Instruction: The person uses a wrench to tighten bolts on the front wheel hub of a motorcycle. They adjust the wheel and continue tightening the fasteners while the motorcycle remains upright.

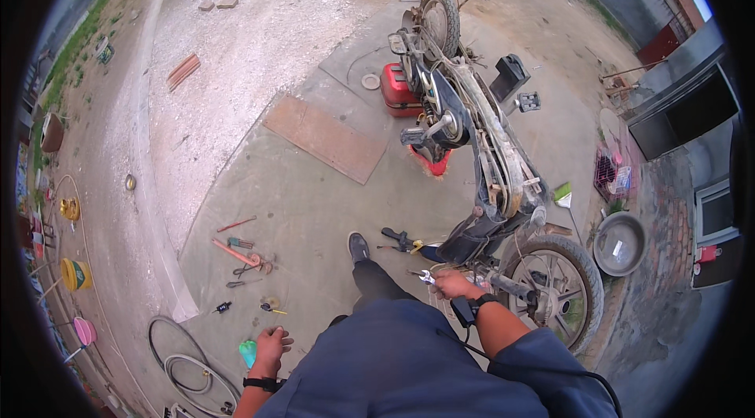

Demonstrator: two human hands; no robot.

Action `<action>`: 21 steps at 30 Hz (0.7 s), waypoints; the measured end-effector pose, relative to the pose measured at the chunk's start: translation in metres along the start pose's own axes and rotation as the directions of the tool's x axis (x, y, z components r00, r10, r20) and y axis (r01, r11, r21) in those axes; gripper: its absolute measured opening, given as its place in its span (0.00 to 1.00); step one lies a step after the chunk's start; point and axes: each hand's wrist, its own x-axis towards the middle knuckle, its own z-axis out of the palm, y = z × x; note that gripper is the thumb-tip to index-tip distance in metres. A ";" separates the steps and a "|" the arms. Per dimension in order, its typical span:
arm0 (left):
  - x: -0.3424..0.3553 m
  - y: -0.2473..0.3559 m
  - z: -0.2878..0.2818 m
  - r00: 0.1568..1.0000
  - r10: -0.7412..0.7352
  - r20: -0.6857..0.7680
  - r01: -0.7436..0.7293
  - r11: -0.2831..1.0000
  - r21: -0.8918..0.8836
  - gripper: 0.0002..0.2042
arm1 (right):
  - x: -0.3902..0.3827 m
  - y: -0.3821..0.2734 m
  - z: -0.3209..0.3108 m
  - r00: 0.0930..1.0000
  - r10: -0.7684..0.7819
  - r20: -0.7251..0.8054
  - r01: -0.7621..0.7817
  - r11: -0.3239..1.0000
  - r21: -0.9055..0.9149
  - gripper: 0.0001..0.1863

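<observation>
My right hand is closed around a silver wrench, its head sticking out to the left. It is beside the near wheel of an upturned, dusty electric bike. My left hand hangs low on the left with its fingers loosely apart, and nothing shows in it. Close to that hand is a green object, partly hidden, whose kind I cannot make out. The bike's red box rests on the concrete beneath its far part.
Several tools, among them a red-handled pipe wrench, lie on the concrete to the left. A coiled hose is near the lower left. Beyond lies a brown board. Right of the bike are a metal basin and a green broom.
</observation>
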 end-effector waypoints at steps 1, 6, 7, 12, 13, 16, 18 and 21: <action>0.006 0.016 0.001 1.000 -0.001 -0.016 0.001 1.000 0.016 0.18 | 0.013 -0.008 -0.005 1.000 -0.010 0.002 0.010 1.000 0.006 0.14; 0.025 0.116 0.004 0.999 0.019 -0.037 -0.016 0.997 0.076 0.18 | 0.064 -0.073 -0.026 1.000 -0.004 -0.027 0.009 0.986 0.168 0.15; 0.030 0.138 0.005 0.999 0.024 -0.046 -0.020 0.996 0.083 0.18 | 0.086 -0.069 -0.026 0.999 -0.025 -0.021 0.029 0.979 0.202 0.14; 0.065 0.208 -0.005 0.996 0.052 -0.072 -0.048 0.998 0.049 0.17 | 0.127 -0.147 -0.043 1.000 0.023 -0.007 -0.022 0.990 0.140 0.14; 0.070 0.219 -0.009 0.996 0.041 -0.081 -0.037 0.998 0.055 0.17 | 0.140 -0.157 -0.043 1.000 0.015 0.000 -0.015 0.989 0.146 0.14; 0.102 0.237 -0.028 0.997 0.007 -0.081 -0.003 0.999 0.051 0.17 | 0.171 -0.200 -0.046 1.000 -0.014 -0.013 0.016 0.992 0.124 0.13; 0.121 0.269 -0.037 0.998 -0.009 -0.067 0.012 0.999 0.046 0.16 | 0.196 -0.222 -0.048 0.999 -0.021 -0.032 0.025 0.991 0.134 0.13; 0.156 0.333 -0.047 0.999 -0.001 -0.050 0.007 0.994 0.111 0.16 | 0.242 -0.260 -0.047 0.998 -0.018 -0.061 0.029 0.980 0.196 0.15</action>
